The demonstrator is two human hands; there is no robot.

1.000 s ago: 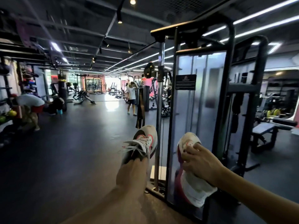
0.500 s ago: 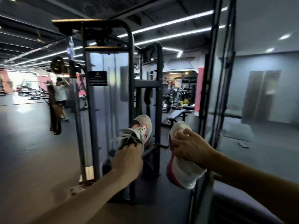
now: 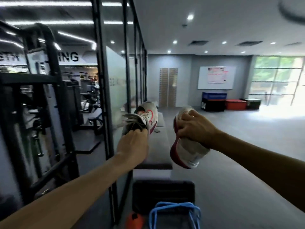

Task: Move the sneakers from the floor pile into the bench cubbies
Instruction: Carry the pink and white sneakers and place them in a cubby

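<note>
I hold one white sneaker with red trim in each hand, both raised in front of me. My left hand [image 3: 132, 145] grips the heel end of the left sneaker [image 3: 145, 117], whose laces hang loose and whose toe points away. My right hand [image 3: 195, 128] grips the right sneaker [image 3: 187, 152] at mid-length, red sole facing left and heel hanging down. Below and beyond them a long grey bench [image 3: 159, 142] runs away from me beside a glass wall. No cubby openings show from this angle.
A black-framed glass partition [image 3: 105, 96] stands on my left, with gym machines [image 3: 41, 100] behind it. A dark seat or box [image 3: 163, 194], blue cords [image 3: 175, 212] and an orange thing [image 3: 135, 220] lie near my feet. Plyo boxes [image 3: 214, 101] stand by the far wall.
My view has swung right, from the cable machine to the glass wall, the grey bench and a bright room. Both hands keep their grip on the sneakers.
</note>
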